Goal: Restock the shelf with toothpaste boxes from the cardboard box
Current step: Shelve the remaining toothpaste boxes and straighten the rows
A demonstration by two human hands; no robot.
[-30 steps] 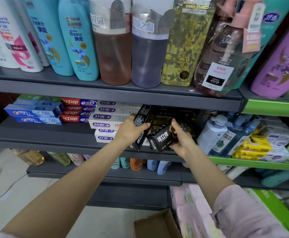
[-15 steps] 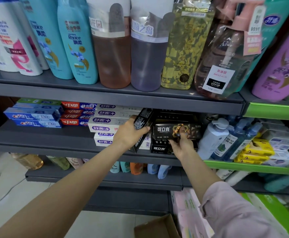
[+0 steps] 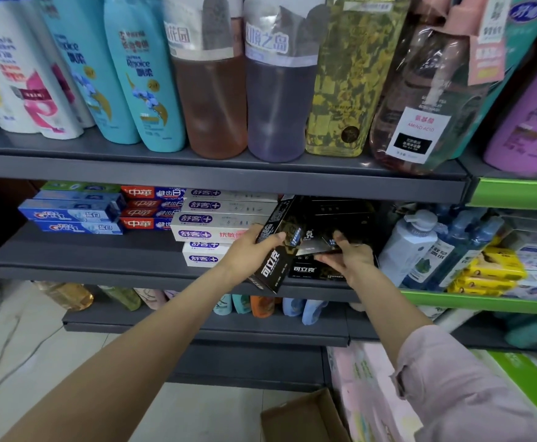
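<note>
Currently, the left hand (image 3: 245,250) grips a black toothpaste box (image 3: 275,250), fingers and thumb curled round its upper half. That box stands nearly on end, tilted, its lower end hanging past the front lip of the middle shelf (image 3: 101,260). At three o'clock from it, the right hand (image 3: 347,253) pinches a second black box (image 3: 319,240), thumb on top and fingers beneath, and holds it flat at the mouth of the black stack (image 3: 340,218). One more black box (image 3: 315,270) lies flat under that hand on the shelf board.

At nine o'clock of the left hand sits a white and purple pile of boxes (image 3: 219,218); farther in that direction are red boxes (image 3: 149,212) and blue boxes (image 3: 69,215). At three o'clock of the black stack stand pump bottles (image 3: 410,240). Shampoo bottles (image 3: 139,74) fill the shelf at twelve o'clock. The cardboard box (image 3: 302,416) rests on the floor at six o'clock, only partly in view; its contents cannot be seen.

Assessment of handling: each toothpaste box is judged light, thin-walled card, stiff along its length but easily dented on the broad faces. The glossy print may be somewhat slippery. The sound hold is across the narrow sides near mid-length, with light pressure. The tilted box is held toward one end, so it may swing; a grip nearer the middle would steady it. End flaps should be avoided, as they may pop open.
</note>
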